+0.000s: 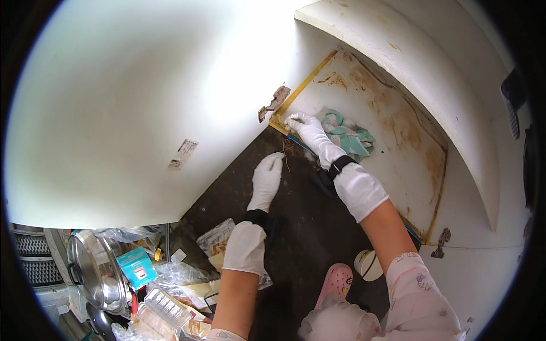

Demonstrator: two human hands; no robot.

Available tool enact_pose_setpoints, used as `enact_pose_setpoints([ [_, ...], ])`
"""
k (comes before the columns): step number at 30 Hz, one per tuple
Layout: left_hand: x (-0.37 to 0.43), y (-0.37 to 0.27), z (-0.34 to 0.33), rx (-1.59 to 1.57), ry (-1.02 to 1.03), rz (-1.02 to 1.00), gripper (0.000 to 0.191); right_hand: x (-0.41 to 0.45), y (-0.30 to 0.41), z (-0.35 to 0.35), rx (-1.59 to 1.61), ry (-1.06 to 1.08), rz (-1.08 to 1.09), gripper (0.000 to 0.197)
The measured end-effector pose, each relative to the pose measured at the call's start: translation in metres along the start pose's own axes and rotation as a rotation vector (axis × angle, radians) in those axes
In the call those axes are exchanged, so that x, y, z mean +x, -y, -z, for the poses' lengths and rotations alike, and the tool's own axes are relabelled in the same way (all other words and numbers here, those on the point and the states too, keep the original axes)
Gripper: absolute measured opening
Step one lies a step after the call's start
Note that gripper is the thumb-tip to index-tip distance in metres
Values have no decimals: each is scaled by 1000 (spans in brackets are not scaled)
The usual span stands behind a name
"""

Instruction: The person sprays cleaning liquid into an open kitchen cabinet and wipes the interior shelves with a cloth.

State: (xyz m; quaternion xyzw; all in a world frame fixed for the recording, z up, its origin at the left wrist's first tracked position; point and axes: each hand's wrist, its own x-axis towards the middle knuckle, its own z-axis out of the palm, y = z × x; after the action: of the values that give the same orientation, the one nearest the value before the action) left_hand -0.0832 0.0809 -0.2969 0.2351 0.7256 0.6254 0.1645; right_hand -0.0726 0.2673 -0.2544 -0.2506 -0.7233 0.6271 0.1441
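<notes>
White gloves cover both hands, with black bands at the wrists. My left hand [268, 177] is above the dark floor [239, 187], its fingertips pinched on a thin, tangled strand [287, 158]. Inside the low cabinet, my right hand [308, 130] is at the front left corner of the stained white base panel [396, 170]. Its fingers are curled close to the yellowed edge strip [279, 123]; whether they grip anything is hidden. Just beyond that hand, a crumpled green and white striped cloth [349, 134] lies on the panel.
A rusty hinge [275, 102] juts out by the left cabinet wall; another hinge [441, 243] is at right. A curved white shelf [401, 64] overhangs the base. A white tub [369, 264] stands near a pink clog [335, 281]. Lower left are a lidded metal pot [96, 270] and plastic packaging [168, 307].
</notes>
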Motion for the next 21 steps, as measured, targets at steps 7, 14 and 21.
enact_pose_setpoints([
  [7,28,-29,54,-194,26,175,30,-83,27,-12,-1291,322,726,46],
  [14,23,-49,56,-157,66,227,33,-68,29,-30,-1524,290,467,70],
  [21,15,-45,51,-153,96,229,31,-35,21,-44,-1553,178,321,75],
])
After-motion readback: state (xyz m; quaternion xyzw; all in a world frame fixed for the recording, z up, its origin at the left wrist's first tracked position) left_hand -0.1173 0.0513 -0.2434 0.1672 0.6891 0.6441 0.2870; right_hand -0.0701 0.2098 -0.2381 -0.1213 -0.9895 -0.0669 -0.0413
